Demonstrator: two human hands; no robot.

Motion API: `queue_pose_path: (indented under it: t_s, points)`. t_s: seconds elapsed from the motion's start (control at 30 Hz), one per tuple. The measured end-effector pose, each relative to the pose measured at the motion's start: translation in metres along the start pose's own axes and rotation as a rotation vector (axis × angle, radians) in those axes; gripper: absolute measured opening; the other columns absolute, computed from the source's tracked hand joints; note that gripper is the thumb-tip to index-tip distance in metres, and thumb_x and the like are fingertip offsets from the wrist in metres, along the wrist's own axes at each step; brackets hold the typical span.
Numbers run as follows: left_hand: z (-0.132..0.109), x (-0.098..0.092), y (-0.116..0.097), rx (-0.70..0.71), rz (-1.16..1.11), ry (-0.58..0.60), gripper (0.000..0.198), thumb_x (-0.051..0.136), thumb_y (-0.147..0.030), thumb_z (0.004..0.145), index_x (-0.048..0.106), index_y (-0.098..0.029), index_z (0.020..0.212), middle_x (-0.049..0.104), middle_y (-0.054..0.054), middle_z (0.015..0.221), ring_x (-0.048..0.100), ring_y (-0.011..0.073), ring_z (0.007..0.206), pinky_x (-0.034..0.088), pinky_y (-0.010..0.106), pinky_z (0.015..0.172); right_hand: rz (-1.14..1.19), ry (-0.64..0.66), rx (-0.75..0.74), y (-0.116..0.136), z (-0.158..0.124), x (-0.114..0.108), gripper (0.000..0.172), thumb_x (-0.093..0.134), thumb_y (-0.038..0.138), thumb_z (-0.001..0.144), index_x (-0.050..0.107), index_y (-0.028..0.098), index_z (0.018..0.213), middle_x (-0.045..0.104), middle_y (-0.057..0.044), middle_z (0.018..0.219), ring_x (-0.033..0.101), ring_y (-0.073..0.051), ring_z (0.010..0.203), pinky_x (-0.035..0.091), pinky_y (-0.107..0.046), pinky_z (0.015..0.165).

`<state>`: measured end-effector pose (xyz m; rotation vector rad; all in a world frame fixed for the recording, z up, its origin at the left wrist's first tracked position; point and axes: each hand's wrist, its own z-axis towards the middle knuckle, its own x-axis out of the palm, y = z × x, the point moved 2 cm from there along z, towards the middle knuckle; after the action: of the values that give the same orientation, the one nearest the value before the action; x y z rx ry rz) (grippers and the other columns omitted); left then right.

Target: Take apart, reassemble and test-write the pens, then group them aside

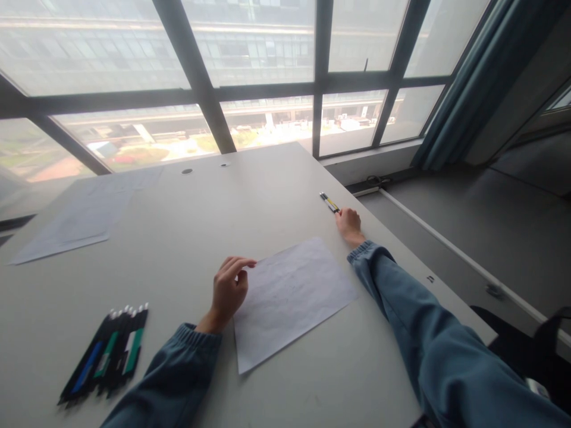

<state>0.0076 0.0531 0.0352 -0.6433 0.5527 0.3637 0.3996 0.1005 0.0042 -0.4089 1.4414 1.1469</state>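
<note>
My right hand (349, 226) is near the table's right edge, its fingers closed on the near end of a couple of slim pens (329, 202). One of these shows a yellow part, and their white tips point away from me. My left hand (229, 291) hovers at or rests by the left edge of a white sheet of paper (294, 303); I cannot tell whether it touches. Its fingers are loosely bent and apart, with nothing in them. Faint marks show on the sheet. To the left lies a row of several black pens (107, 353) with blue and green parts.
More paper sheets (84, 214) lie at the far left of the white table (187, 214). Two round inserts (187, 171) are set near its back edge. Windows stand behind, a blue curtain (468, 89) hangs at the right, and a dark chair (530, 351) is at the lower right.
</note>
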Motion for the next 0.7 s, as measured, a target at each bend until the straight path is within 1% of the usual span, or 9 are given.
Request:
queue_pose_path:
  t_s: [0.27, 0.47, 0.7]
  points:
    - [0.001, 0.0, 0.0, -0.015, 0.012, 0.004, 0.027, 0.049, -0.003, 0.088, 0.07, -0.019, 0.085, 0.071, 0.003, 0.082, 0.064, 0.0183, 0.083, 0.052, 0.033, 0.081, 0.004, -0.004, -0.004, -0.003, -0.005, -0.001, 0.027, 0.05, 0.028, 0.099, 0.073, 0.016, 0.103, 0.075, -0.016, 0.101, 0.07, -0.026, 0.094, 0.05, -0.034, 0.083]
    - [0.0, 0.002, 0.004, -0.039, 0.031, 0.017, 0.025, 0.049, -0.005, 0.089, 0.07, -0.019, 0.086, 0.071, 0.003, 0.082, 0.065, 0.0182, 0.084, 0.052, 0.033, 0.082, 0.016, 0.005, -0.005, -0.001, -0.008, -0.004, 0.026, 0.049, 0.021, 0.097, 0.073, 0.014, 0.104, 0.074, -0.017, 0.102, 0.069, -0.025, 0.096, 0.049, -0.032, 0.085]
    - [-0.003, 0.003, 0.01, -0.066, 0.038, 0.036, 0.025, 0.048, -0.006, 0.089, 0.07, -0.019, 0.087, 0.071, 0.004, 0.084, 0.065, 0.0183, 0.086, 0.052, 0.032, 0.084, 0.071, -0.001, -0.078, 0.0, -0.021, -0.004, 0.027, 0.047, 0.018, 0.095, 0.072, 0.015, 0.104, 0.075, -0.014, 0.105, 0.068, -0.023, 0.097, 0.048, -0.029, 0.086]
